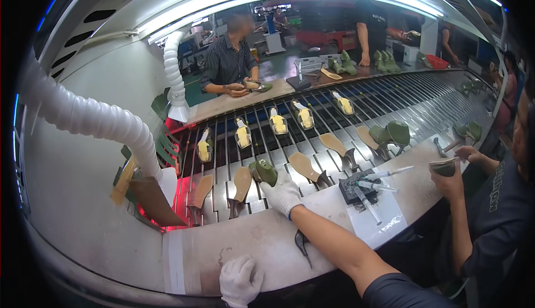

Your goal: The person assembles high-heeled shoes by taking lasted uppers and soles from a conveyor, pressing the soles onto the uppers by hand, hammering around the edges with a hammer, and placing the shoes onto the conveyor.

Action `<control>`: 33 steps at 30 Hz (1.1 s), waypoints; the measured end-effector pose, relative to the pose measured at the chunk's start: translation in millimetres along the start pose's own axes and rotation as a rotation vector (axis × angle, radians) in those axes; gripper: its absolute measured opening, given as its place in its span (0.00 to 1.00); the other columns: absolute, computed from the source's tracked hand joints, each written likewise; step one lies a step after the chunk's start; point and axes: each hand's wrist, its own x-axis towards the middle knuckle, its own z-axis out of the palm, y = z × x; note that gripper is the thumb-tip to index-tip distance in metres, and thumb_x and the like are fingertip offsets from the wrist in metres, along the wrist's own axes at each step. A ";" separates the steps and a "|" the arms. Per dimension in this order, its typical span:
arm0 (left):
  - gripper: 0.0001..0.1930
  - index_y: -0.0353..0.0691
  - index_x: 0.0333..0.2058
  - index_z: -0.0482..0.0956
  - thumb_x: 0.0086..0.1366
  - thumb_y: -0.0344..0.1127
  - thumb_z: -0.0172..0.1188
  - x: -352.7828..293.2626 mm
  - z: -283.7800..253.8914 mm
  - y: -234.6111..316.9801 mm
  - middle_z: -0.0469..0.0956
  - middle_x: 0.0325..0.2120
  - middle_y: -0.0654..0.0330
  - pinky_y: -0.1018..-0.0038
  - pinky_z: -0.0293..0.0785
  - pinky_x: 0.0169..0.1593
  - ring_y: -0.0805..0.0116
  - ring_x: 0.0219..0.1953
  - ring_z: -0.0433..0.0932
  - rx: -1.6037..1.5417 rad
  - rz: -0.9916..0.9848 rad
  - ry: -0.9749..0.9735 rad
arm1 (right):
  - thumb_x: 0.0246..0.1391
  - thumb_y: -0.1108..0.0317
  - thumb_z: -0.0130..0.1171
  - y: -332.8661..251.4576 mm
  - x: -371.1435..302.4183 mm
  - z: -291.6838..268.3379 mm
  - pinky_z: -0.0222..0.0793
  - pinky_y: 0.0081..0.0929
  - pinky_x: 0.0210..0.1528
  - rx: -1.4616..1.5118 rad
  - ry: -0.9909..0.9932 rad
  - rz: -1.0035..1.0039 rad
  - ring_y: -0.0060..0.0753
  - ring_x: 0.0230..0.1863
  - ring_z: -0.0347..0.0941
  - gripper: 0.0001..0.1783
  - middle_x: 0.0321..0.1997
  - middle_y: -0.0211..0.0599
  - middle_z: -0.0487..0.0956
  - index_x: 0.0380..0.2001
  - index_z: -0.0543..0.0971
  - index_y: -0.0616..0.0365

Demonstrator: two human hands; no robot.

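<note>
My right hand (pixel 283 195), in a white knit glove, reaches over the slatted conveyor (pixel 220 210) and grips a green shoe upper (pixel 263 172). Much of its fingers and palm side is hidden. On either side of it lie tan soles (pixel 242 182) with dark heels. Down at the near ledge (pixel 262 252) rests my left hand (pixel 241 280), also gloved, with its fingers curled and nothing visible in them. A black curved piece (pixel 302 246) lies on the ledge under my right forearm.
Beyond the soles runs a row of upturned shoe parts with yellow bottoms (pixel 278 121). To the right, syringes (pixel 368 205) lie by a dark block (pixel 356 185). A white ribbed hose (pixel 100 118) hangs left. A co-worker's hand (pixel 446 180) holds a shoe part; another person (pixel 231 57) works opposite.
</note>
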 end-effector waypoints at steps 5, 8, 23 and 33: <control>0.16 0.40 0.43 0.87 0.57 0.37 0.76 2.4 -3.0 5.2 0.88 0.45 0.53 0.53 0.81 0.56 0.46 0.49 0.87 0.010 -0.025 -0.017 | 0.60 0.50 0.67 5.0 1.3 -1.6 0.71 0.52 0.74 0.042 -0.027 0.018 0.64 0.70 0.75 0.41 0.68 0.63 0.78 0.72 0.72 0.59; 0.16 0.40 0.44 0.87 0.57 0.38 0.76 -6.0 -2.6 0.8 0.89 0.45 0.53 0.53 0.81 0.56 0.46 0.49 0.87 0.019 -0.016 -0.006 | 0.61 0.50 0.67 3.2 -3.6 3.6 0.72 0.52 0.73 0.079 0.004 -0.027 0.65 0.70 0.75 0.42 0.69 0.63 0.77 0.73 0.71 0.58; 0.16 0.38 0.46 0.85 0.61 0.35 0.73 -1.8 -7.5 -2.2 0.87 0.48 0.49 0.51 0.78 0.57 0.44 0.50 0.85 0.041 0.014 -0.036 | 0.61 0.46 0.68 -14.1 -6.2 5.7 0.72 0.56 0.71 0.006 0.265 -0.265 0.67 0.69 0.74 0.37 0.70 0.62 0.74 0.66 0.75 0.58; 0.21 0.37 0.48 0.86 0.56 0.35 0.75 0.2 -5.9 -12.8 0.86 0.49 0.46 0.48 0.77 0.62 0.40 0.54 0.84 -0.110 -0.039 -0.090 | 0.60 0.63 0.62 -33.0 184.9 -136.1 0.84 0.49 0.58 -0.989 -0.145 -0.187 0.57 0.54 0.89 0.18 0.51 0.59 0.90 0.46 0.91 0.62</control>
